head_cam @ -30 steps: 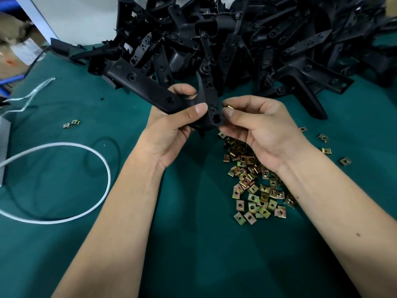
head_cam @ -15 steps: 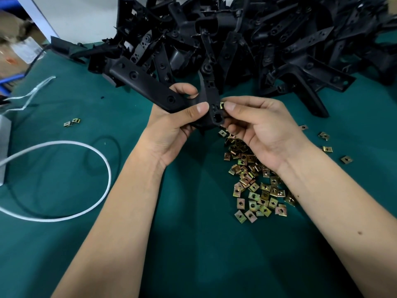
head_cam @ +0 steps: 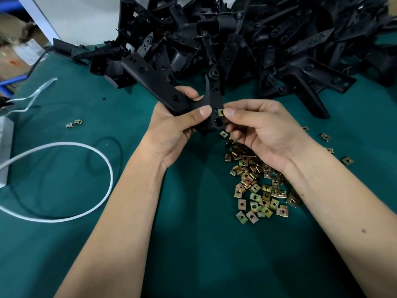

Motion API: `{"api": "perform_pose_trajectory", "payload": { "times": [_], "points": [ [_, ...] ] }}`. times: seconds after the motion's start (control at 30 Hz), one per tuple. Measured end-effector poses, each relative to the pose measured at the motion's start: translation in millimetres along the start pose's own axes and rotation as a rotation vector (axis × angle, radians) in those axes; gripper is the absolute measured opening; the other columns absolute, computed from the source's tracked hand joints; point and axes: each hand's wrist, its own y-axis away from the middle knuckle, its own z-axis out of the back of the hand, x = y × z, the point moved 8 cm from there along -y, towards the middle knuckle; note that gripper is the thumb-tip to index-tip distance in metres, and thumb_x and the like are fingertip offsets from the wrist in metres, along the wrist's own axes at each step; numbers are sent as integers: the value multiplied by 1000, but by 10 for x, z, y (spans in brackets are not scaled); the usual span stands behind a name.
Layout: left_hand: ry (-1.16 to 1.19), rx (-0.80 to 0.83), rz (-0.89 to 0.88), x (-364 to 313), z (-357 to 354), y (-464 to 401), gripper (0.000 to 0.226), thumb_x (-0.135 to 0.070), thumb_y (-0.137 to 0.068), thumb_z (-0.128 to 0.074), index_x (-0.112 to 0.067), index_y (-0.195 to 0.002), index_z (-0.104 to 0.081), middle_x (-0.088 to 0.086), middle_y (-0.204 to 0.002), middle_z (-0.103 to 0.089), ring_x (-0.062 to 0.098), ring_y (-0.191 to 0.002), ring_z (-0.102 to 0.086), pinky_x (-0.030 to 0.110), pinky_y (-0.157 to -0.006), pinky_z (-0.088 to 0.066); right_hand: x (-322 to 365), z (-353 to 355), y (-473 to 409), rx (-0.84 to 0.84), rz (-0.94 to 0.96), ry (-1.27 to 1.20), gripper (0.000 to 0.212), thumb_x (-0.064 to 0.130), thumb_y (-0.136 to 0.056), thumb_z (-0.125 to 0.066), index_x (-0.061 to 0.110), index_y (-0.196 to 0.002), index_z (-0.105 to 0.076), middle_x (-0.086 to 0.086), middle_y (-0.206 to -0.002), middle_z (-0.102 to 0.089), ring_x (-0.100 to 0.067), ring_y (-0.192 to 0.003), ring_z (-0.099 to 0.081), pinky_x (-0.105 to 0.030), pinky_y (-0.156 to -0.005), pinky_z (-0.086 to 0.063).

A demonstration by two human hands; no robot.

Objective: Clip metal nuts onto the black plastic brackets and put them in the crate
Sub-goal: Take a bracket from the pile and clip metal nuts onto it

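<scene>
My left hand (head_cam: 175, 123) grips a black plastic bracket (head_cam: 154, 82) near its bend, thumb across the front. Its short arm points up, its long arm reaches up and left. My right hand (head_cam: 257, 127) pinches a brass-coloured metal nut (head_cam: 220, 112) with thumb and forefinger against the right edge of the bracket's lower end. A heap of loose metal nuts (head_cam: 257, 190) lies on the green table below my right wrist. No crate is in view.
A big pile of black brackets (head_cam: 268, 39) fills the back of the green table (head_cam: 193, 254). A white cable (head_cam: 86, 147) loops at the left beside a grey box (head_cam: 4, 147). Stray nuts (head_cam: 74, 124) lie left, and more nuts (head_cam: 347, 160) lie right.
My right hand has brought the nut left from behind the fingers onto the bracket's edge, where it now shows. The left hand keeps its hold on the bracket.
</scene>
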Motion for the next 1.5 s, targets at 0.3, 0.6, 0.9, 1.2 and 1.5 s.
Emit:
{"api": "perform_pose_trajectory", "payload": {
  "times": [0.3, 0.6, 0.9, 1.2, 1.5],
  "points": [
    [-163, 15, -114, -63, -37, -6, 32, 6, -76, -75, -10, -91, -52, 21, -97, -59, 37, -95, -60, 43, -83, -56, 92, 53, -4, -40, 146, 89, 37, 7, -71, -80, 12, -107, -73, -1, -78, -72, -11, -75, -67, -23, -71, -50],
    [66, -83, -8, 31, 137, -61, 28, 3, -78, -71, -16, -88, -54, 8, -88, -66, 20, -79, -69, 31, -74, -57, 260, 38, 9, -182, 470, 1204, 17, 41, -90, -76, 25, -94, -78, 12, -86, -68, -3, -80, -60, -22, -69, -40],
    [64, -119, 11, 39, 164, -50, 27, -2, -77, -72, -19, -88, -55, 4, -87, -65, 19, -80, -65, 34, -81, -49, 104, -240, 19, -77, 383, 1555, 25, 45, -94, -70, 21, -92, -77, -2, -97, -56, -25, -107, -50, -35, -87, -45],
    [38, -127, 11, 54, 200, -60, 26, -3, -79, -71, -20, -89, -54, 4, -89, -65, 18, -80, -64, 32, -78, -51, -19, -531, 27, 2, 402, 1580, 21, 36, -96, -69, 16, -98, -70, -6, -104, -65, -29, -103, -58, -37, -82, -47],
    [186, -98, -27, -7, 212, -63, 23, 3, -83, -66, -15, -89, -54, 7, -89, -68, 21, -83, -71, 32, -77, -58, 50, -223, 50, 61, 328, 1520, 28, 50, -87, -77, 26, -99, -68, 4, -98, -52, -17, -103, -44, -30, -86, -36]
  ]
}}
